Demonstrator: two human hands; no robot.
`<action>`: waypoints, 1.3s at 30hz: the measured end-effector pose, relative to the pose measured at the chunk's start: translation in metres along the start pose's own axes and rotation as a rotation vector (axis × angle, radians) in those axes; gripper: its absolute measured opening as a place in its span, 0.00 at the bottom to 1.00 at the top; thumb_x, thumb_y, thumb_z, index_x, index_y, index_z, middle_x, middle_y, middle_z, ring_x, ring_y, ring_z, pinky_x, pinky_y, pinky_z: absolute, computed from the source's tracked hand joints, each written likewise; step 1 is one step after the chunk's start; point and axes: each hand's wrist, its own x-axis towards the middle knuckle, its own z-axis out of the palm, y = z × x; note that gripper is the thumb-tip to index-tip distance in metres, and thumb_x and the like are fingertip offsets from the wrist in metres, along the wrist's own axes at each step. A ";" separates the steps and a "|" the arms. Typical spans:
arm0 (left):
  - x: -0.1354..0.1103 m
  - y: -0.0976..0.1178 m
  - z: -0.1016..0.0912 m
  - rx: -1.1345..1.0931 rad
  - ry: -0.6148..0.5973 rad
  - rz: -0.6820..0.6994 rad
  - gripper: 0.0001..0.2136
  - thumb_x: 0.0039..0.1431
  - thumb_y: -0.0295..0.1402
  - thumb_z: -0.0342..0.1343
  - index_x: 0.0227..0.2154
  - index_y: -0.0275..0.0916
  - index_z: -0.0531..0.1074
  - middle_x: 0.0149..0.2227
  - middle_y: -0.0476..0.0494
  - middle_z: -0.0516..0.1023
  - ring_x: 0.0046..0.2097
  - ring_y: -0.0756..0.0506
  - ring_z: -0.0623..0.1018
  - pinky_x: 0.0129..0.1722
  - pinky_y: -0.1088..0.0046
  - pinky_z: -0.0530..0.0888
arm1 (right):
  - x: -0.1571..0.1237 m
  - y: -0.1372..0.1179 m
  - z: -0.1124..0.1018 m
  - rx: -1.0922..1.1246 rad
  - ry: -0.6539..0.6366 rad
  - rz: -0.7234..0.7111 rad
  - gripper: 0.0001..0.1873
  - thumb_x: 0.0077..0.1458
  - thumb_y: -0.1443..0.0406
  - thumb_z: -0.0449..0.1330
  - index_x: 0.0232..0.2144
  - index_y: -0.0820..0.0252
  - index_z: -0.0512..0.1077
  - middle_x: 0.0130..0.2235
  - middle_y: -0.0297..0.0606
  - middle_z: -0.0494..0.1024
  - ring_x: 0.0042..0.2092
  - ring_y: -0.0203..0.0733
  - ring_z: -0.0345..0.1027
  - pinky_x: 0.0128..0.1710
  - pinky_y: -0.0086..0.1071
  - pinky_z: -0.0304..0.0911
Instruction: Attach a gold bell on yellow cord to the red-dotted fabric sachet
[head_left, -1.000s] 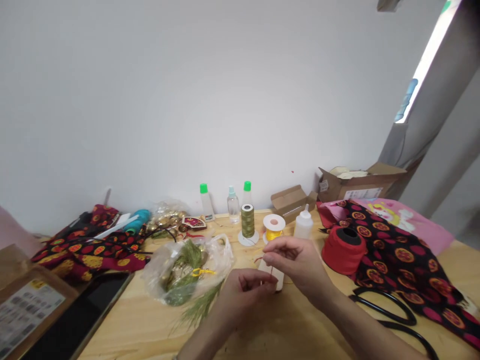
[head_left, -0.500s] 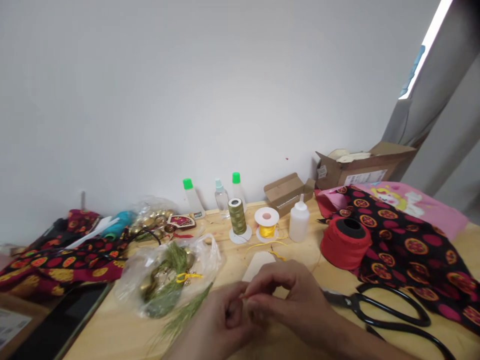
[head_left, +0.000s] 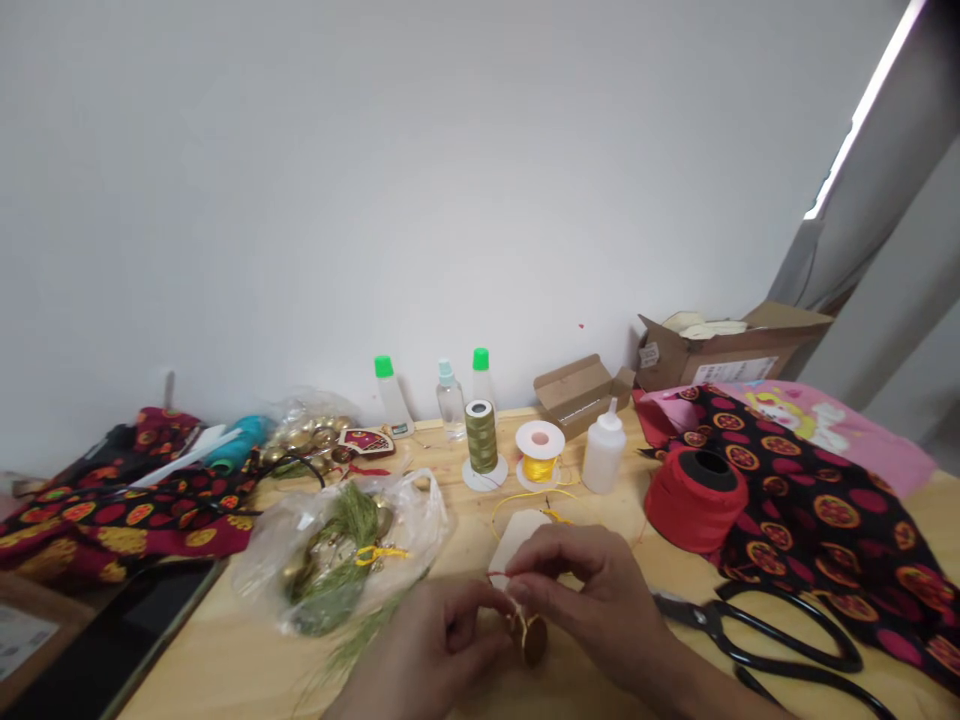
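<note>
Both hands meet at the front middle of the table. My right hand (head_left: 589, 590) is closed, with thumb and forefinger pinching a short red thread (head_left: 497, 574) whose end sticks out to the left. My left hand (head_left: 442, 635) is closed too, its fingertips at a small round brass piece (head_left: 534, 642) with thin yellow cord on it. This piece hangs just below the fingertips of both hands; the exact grip is partly hidden. Behind the hands lies a white card (head_left: 519, 535). Black-handled scissors (head_left: 757, 640) rest to the right of my right hand.
A plastic bag (head_left: 424, 510) with a green tassel (head_left: 352, 525) lies left. Behind stand an olive thread spool (head_left: 481, 440), a yellow cord spool (head_left: 540, 468) and a white squeeze bottle (head_left: 604, 455). A red thread cone (head_left: 690, 510) and patterned cloth (head_left: 832, 510) lie right; a phone (head_left: 127, 630) lies front left.
My hands have moved slightly apart and turned, so the brass piece and red thread end now show between them. The whole view has shifted slightly; the table items stay put.
</note>
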 end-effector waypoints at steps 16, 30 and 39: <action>0.001 0.002 -0.006 -0.059 0.061 0.013 0.12 0.45 0.37 0.55 0.32 0.37 0.74 0.14 0.59 0.49 0.19 0.54 0.52 0.18 0.79 0.47 | 0.006 0.000 0.006 0.113 0.063 -0.036 0.04 0.39 0.65 0.62 0.22 0.61 0.73 0.20 0.32 0.72 0.22 0.34 0.66 0.22 0.25 0.62; 0.002 0.021 -0.013 -0.306 0.146 0.143 0.09 0.43 0.34 0.55 0.23 0.33 0.77 0.16 0.51 0.65 0.21 0.54 0.58 0.21 0.80 0.55 | 0.015 -0.006 0.022 0.153 0.161 0.002 0.10 0.36 0.62 0.64 0.25 0.62 0.72 0.23 0.34 0.74 0.25 0.35 0.66 0.25 0.27 0.62; 0.007 0.010 -0.003 -0.358 0.184 0.126 0.11 0.43 0.35 0.55 0.23 0.30 0.76 0.16 0.51 0.66 0.19 0.55 0.57 0.19 0.80 0.53 | 0.017 0.013 0.024 0.178 0.189 -0.015 0.10 0.35 0.63 0.65 0.24 0.62 0.72 0.21 0.33 0.72 0.22 0.33 0.64 0.21 0.25 0.59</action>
